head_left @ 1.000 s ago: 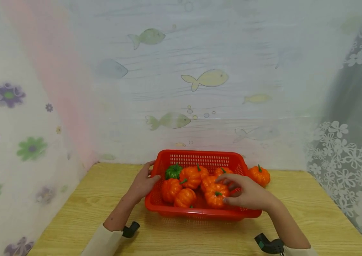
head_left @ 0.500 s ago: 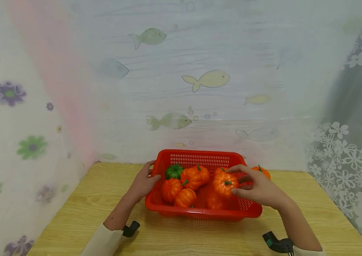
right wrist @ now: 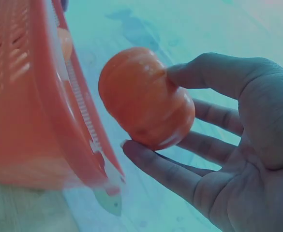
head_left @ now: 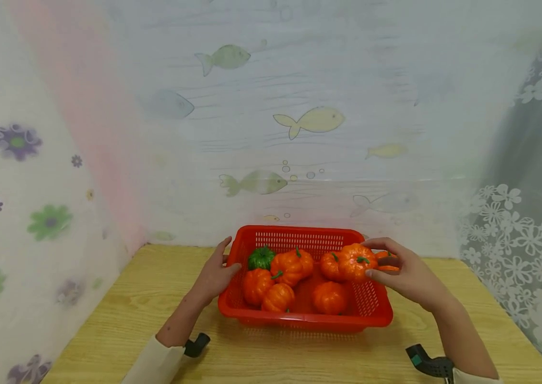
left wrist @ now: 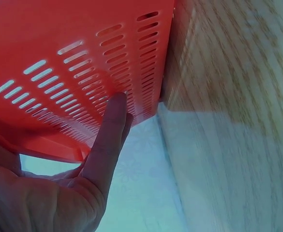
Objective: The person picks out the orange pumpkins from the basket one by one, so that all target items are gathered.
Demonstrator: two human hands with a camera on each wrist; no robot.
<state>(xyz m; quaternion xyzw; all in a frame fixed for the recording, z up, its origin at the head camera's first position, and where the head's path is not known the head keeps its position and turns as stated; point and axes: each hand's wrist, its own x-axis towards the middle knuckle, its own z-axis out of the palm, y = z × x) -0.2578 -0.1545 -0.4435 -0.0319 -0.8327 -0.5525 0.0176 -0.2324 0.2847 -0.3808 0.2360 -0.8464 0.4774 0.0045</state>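
Observation:
A red plastic basket stands on the wooden table. My left hand holds its left rim, thumb over the edge and fingers against the slotted outer wall. Above the basket's right side, my right hand grips a small orange pumpkin with a green stem. The right wrist view shows this pumpkin between thumb and fingers, apart from the basket wall. Inside the basket lie a green pumpkin and several orange ones, among them a pumpkin near the front right.
Another orange pumpkin lies on the table right of the basket, partly hidden behind my right hand. A fish-patterned sheet hangs close behind the basket. Black wrist devices sit on both forearms.
My right hand has lifted the orange pumpkin from the basket's front right and carried it right and up, uncovering another pumpkin there. The left hand and basket have stayed put.

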